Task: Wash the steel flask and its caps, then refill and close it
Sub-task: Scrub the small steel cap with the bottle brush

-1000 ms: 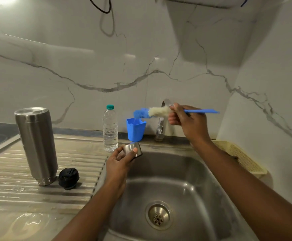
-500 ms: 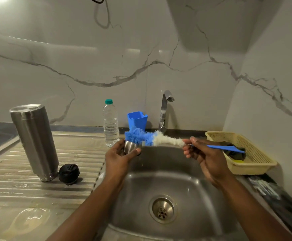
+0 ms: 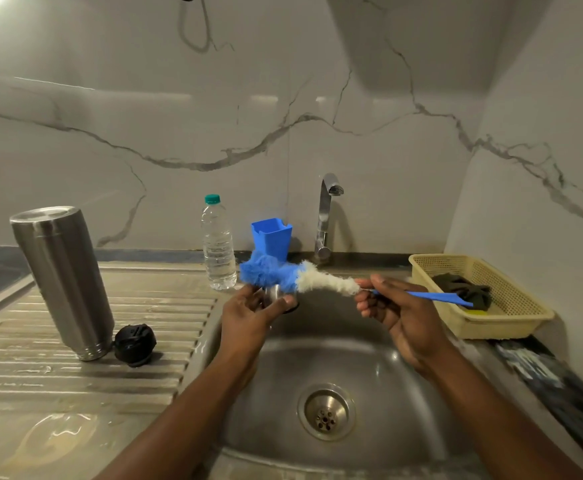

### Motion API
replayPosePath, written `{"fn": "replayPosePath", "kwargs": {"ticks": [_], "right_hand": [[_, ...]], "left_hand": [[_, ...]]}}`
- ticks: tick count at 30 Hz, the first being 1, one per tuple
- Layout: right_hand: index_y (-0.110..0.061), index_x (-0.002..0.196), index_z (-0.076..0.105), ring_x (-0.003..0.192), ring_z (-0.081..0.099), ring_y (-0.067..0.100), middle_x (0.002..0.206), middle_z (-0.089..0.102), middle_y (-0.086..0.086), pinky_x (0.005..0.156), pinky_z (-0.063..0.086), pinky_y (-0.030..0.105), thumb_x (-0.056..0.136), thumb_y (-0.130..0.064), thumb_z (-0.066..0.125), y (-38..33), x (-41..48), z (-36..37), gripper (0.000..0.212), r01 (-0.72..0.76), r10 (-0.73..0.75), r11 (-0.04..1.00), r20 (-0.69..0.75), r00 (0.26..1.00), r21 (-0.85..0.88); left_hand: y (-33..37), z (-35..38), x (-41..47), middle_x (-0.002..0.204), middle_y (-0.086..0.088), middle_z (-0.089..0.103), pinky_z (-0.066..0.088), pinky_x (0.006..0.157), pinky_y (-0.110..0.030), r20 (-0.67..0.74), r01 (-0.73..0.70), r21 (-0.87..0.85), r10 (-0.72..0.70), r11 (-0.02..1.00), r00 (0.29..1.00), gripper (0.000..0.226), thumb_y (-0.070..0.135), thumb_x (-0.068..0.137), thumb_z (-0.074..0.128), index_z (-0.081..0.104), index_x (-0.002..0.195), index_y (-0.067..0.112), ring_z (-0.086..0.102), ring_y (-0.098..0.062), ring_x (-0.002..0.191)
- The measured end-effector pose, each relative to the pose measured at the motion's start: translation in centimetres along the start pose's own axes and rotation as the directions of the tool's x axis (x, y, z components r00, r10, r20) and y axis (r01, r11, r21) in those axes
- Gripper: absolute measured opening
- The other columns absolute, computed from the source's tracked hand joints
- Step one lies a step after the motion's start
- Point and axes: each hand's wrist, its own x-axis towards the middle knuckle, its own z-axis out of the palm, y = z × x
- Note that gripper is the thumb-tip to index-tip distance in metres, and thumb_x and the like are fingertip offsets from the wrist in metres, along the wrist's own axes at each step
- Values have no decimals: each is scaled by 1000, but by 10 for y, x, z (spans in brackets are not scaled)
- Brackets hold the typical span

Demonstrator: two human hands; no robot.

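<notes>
Cap-scrub step: left hand (image 3: 252,313) grips steel cap (image 3: 273,293) over sink (image 3: 318,344), right hand (image 3: 392,306) pinches brush (image 3: 300,277), bristles at cap. Flask (image 3: 63,278) stands on drainer. Next, prob: work bristles inside.

The ribbed drainboard (image 3: 75,382) bears the steel flask (image 3: 63,282), a black cap (image 3: 134,344) just beside it, and a water bottle (image 3: 218,247)

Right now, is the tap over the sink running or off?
Off. No stream falls from the curved chrome tap into the stainless steel sink below its spout.
</notes>
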Motion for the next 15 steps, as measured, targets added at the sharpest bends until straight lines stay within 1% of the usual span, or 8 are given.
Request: {"fn": "replayPosePath", "kwargs": {"ticks": [2, 4, 6, 8, 10, 13, 15], "right_hand": [[-1, 92, 81, 66, 68, 22, 79, 71, 22, 60, 58, 26, 100, -11, 57, -4, 1, 2, 27, 16, -16, 1000, -4, 1000, -20], [1, 90, 80, 63, 66, 21, 76, 70, 21, 58, 56, 25, 95, -16, 62, -11, 2, -2, 25, 29, -29, 1000, -37, 999, -1], [1, 89, 80, 63, 66, 22, 76, 70, 21, 57, 57, 25, 92, -19, 64, -9, 0, -5, 26, 19, -18, 999, -41, 999, 26], [-1, 90, 81, 66, 68, 22, 79, 71, 22, 60, 59, 26, 96, -16, 61, -3, -2, -3, 26, 4, -4, 1000, -14, 1000, 23], [-2, 89, 81, 65, 68, 21, 79, 72, 21, 59, 58, 25, 95, -16, 61, -3, -2, -2, 26, 0, 1, 1000, -11, 1000, 20], [0, 87, 80, 61, 65, 19, 74, 70, 19, 55, 56, 23, 90, -20, 64, -9, 3, -12, 26, -11, 15, 999, -74, 997, 51], [3, 94, 78, 63, 65, 20, 77, 71, 19, 57, 56, 23, 94, -19, 62, -3, 3, -15, 26, -36, 41, 997, -80, 996, 69]], "left_hand": [[-2, -2, 2, 117, -5, 79, 56, 104, -55, -43, -6, -19, 5, 1000, 999, 54, 10, 77, 90, 69, 127, 16, 76, -25, 111], [0, -9, 6, 117, -4, 79, 57, 102, -54, -86, -27, -25, 25, 999, 996, 57, 11, 76, 91, 70, 128, 18, 76, -25, 110], [1, -9, 5, 116, -2, 79, 58, 102, -54, -84, -44, 4, 44, 999, 996, 55, 11, 76, 92, 70, 126, 20, 76, -23, 110], [0, -3, 2, 114, -2, 80, 58, 102, -54, -63, -45, 25, 47, 999, 997, 49, 6, 78, 90, 71, 121, 20, 76, -22, 109], [-1, 0, 1, 114, -2, 80, 58, 102, -53, -69, -43, 15, 44, 999, 997, 51, 4, 78, 89, 70, 123, 20, 76, -22, 109], [3, -5, 4, 112, -2, 80, 59, 100, -52, -128, -31, -25, 27, 999, 991, 54, 3, 78, 89, 69, 125, 20, 77, -24, 106], [4, -5, 3, 110, -4, 81, 58, 101, -51, -109, -8, -13, 6, 1000, 994, 51, 3, 79, 87, 69, 124, 19, 78, -24, 104]]}}
